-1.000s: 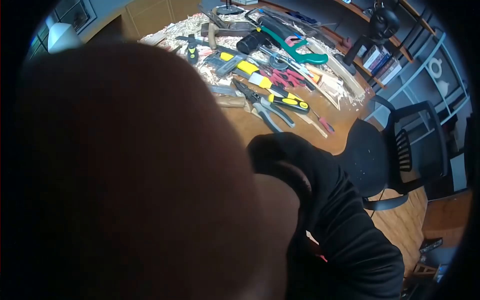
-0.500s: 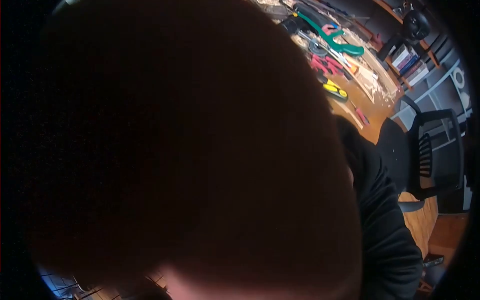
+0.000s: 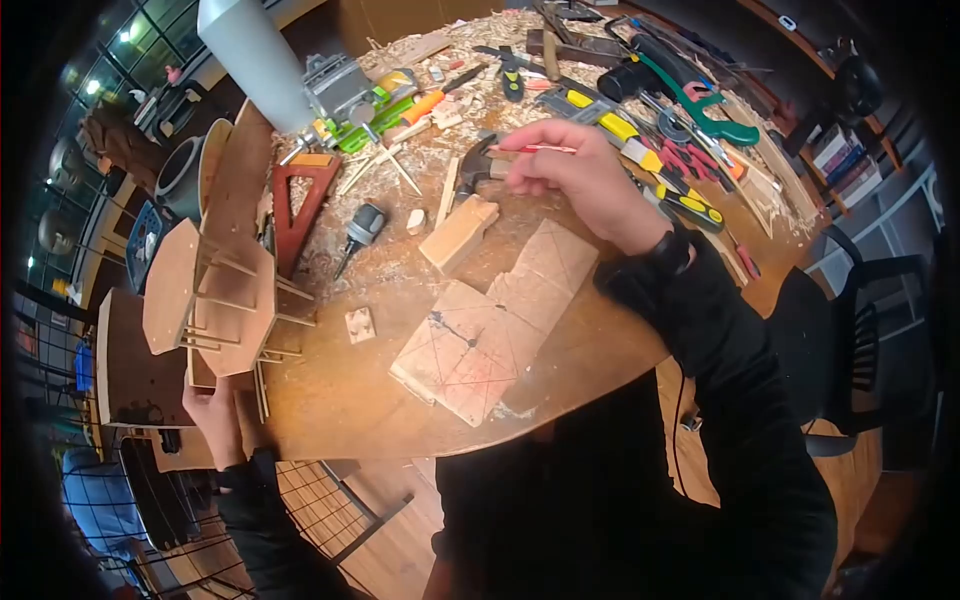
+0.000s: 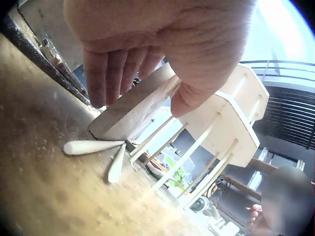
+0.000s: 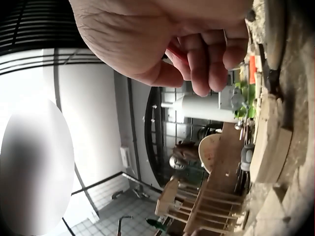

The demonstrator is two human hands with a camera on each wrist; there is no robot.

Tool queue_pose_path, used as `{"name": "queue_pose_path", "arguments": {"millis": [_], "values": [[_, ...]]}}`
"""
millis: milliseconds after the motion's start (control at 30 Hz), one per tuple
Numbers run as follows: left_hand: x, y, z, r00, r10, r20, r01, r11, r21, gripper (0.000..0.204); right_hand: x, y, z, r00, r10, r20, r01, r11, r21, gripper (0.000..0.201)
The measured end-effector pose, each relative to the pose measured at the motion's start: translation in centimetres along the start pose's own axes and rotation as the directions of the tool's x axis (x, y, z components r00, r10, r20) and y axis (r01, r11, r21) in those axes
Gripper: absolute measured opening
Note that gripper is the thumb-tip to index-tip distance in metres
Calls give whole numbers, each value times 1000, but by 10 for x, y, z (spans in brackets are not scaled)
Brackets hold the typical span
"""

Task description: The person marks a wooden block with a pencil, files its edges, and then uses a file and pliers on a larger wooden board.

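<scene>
In the head view my right hand [image 3: 590,185] is above the cluttered table, pinching a slim red pencil [image 3: 545,150] between thumb and fingers. Part of the red pencil [image 5: 178,53] shows behind the fingers of my right hand [image 5: 172,39] in the right wrist view. My left hand [image 3: 213,420] is at the table's left edge. The left wrist view shows my left hand [image 4: 167,39] gripping a thick wooden block [image 4: 125,110], beside a tiered wooden stand [image 4: 216,128] with thin dowel legs. Marked wooden boards [image 3: 470,345] lie near the front edge.
A wooden block [image 3: 458,235], a black-handled tool [image 3: 365,225] and a red-brown triangle [image 3: 300,205] lie mid-table. Behind are a green clamp [image 3: 375,120], a hammer [image 3: 475,165], pliers, saws and shavings. A black chair [image 3: 880,330] stands at right.
The large, dark, blurred hand that covered most of the head view has moved away from the camera. Both hands, the boards and the stand now show.
</scene>
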State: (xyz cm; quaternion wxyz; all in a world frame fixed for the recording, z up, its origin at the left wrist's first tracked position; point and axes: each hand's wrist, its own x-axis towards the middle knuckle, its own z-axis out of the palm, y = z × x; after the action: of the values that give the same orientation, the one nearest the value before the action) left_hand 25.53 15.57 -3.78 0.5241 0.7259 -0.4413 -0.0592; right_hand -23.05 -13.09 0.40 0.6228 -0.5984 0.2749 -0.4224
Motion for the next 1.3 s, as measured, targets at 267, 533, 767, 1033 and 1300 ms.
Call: {"name": "queue_pose_path", "arguments": {"millis": [267, 533, 767, 1033, 1300], "values": [[1, -4, 4, 997, -79, 8, 79, 997, 24, 28, 7, 14, -21, 999, 37, 1, -37, 986, -163, 26], [1, 2, 13, 999, -33, 31, 33, 999, 17, 24, 5, 23, -23, 999, 25, 24, -22, 991, -130, 24], [-1, -3, 13, 999, -2, 47, 4, 999, -46, 22, 5, 26, -24, 999, 1, 47, 7, 988, -157, 24], [2, -17, 7, 998, 43, 53, -44, 999, 6, 17, 5, 28, -24, 997, -20, 71, 31, 988, -152, 24], [5, -22, 5, 998, -55, -32, 56, 998, 27, 17, 4, 26, -23, 999, -9, 47, 18, 979, -201, 24]]}}
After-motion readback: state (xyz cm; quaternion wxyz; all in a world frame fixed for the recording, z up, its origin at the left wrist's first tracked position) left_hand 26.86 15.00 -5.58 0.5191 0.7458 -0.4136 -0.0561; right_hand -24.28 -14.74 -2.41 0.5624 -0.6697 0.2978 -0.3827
